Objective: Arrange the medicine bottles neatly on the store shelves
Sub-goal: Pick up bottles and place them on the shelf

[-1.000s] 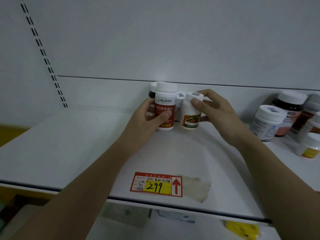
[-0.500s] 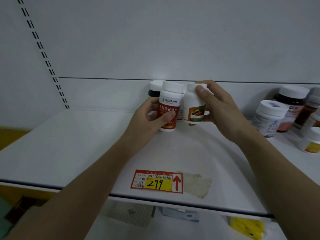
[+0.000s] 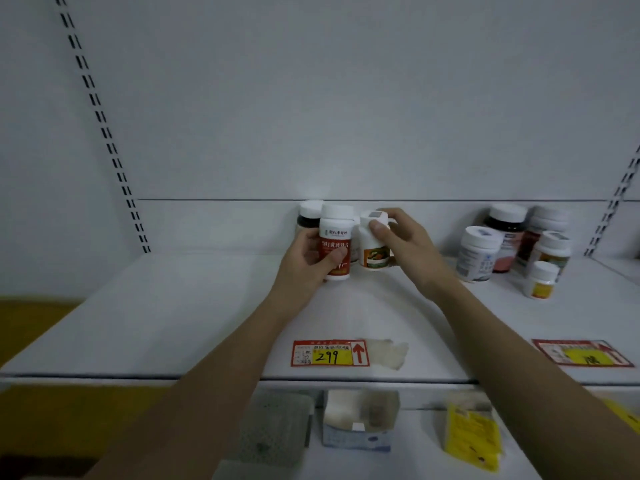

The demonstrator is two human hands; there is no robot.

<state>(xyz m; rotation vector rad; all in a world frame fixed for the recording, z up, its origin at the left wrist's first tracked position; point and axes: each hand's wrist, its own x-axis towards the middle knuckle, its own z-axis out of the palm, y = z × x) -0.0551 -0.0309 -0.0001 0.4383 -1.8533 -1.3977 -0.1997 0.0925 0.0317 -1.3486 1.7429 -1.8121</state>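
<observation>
My left hand [image 3: 308, 261] grips a white bottle with a red label [image 3: 335, 237], standing near the back of the white shelf [image 3: 173, 313]. My right hand [image 3: 405, 244] holds a smaller white bottle with an orange-green label [image 3: 372, 251] just to its right, thumb on the cap. Behind the red-label bottle stands a dark bottle with a white cap [image 3: 309, 216], partly hidden. A cluster of several more bottles [image 3: 512, 244] stands at the shelf's right end.
A red and yellow price tag reading 299 [image 3: 329, 353] is stuck near the shelf's front edge, with a second tag [image 3: 581, 353] to the right. Boxes and a yellow packet [image 3: 471, 431] lie on the lower shelf. The back wall has slotted uprights [image 3: 104, 133].
Both bottles were lifted half a second ago and now sit lower, close to or on the shelf. The camera has pulled back, showing more of the right side.
</observation>
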